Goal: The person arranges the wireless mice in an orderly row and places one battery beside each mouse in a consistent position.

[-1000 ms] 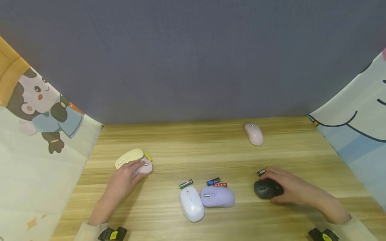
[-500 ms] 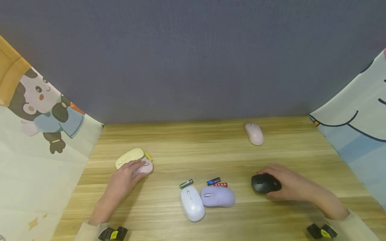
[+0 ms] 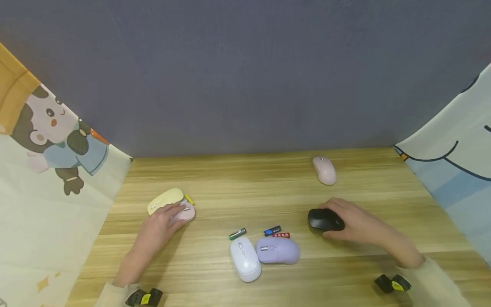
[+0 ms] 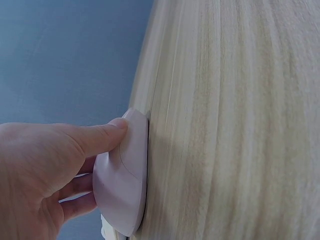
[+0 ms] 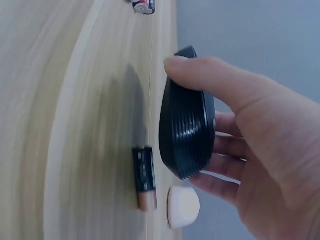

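Note:
My left hand (image 3: 155,226) grips a pale pink computer mouse (image 3: 186,214), thumb on one side and fingers on the other. That mouse sits on the table beside a yellow mouse (image 3: 166,199) and a small yellow battery (image 3: 189,199). A black mouse (image 3: 324,219) is held by its sides in my right hand (image 3: 354,221). The right wrist view shows this mouse (image 5: 187,125) raised off the tabletop, its shadow falling below. Near it lies a black and copper battery (image 5: 144,179), which the head view does not show.
A white mouse (image 3: 245,260) and a purple mouse (image 3: 278,250) lie mid-table. Behind them are a green-ended battery (image 3: 237,233), a blue and black battery (image 3: 272,231) and a red battery (image 3: 281,235). Another pink mouse (image 3: 324,170) lies further back. A grey panel (image 3: 245,76) rises behind.
My right hand has lifted the black mouse and carried it left and a little away from me. The battery beside it has gone out of sight in the head view. My left hand stays put.

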Available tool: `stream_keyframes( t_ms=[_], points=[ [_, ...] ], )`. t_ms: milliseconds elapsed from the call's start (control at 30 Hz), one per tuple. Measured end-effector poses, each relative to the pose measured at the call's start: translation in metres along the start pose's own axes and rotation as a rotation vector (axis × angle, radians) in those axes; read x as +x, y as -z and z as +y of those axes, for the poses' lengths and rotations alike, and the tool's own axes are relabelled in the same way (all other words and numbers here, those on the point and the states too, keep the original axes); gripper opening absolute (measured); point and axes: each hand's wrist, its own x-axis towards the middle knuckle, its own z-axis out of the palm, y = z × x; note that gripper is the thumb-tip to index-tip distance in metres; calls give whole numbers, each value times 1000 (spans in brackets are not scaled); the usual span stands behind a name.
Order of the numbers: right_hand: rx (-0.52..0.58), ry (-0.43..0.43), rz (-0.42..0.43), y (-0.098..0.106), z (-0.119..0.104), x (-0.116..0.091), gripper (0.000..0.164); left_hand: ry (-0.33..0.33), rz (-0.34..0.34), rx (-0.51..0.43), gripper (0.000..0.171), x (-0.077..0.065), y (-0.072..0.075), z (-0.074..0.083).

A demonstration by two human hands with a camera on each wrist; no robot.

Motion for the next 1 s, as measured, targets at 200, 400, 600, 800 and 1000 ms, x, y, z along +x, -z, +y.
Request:
stream_keyframes(
  t_ms=[200,400,600,800,1000],
  points=[
    [18,-63,14,-2,-4,13,60,-23,20,-2,45,0,0,2],
    [18,-110,42,-6,-2,27,63,-19,15,-2,45,-1,1,2],
    [34,-140,54,-12,1,43,62,-13,-1,-2,45,-1,1,2],
    [108,-206,52,-18,3,63,66,-4,0,-11,46,-1,-1,0],
    [163,-228,80,-24,6,82,66,-3,11,-18,46,-1,-4,-1]
  ],
)
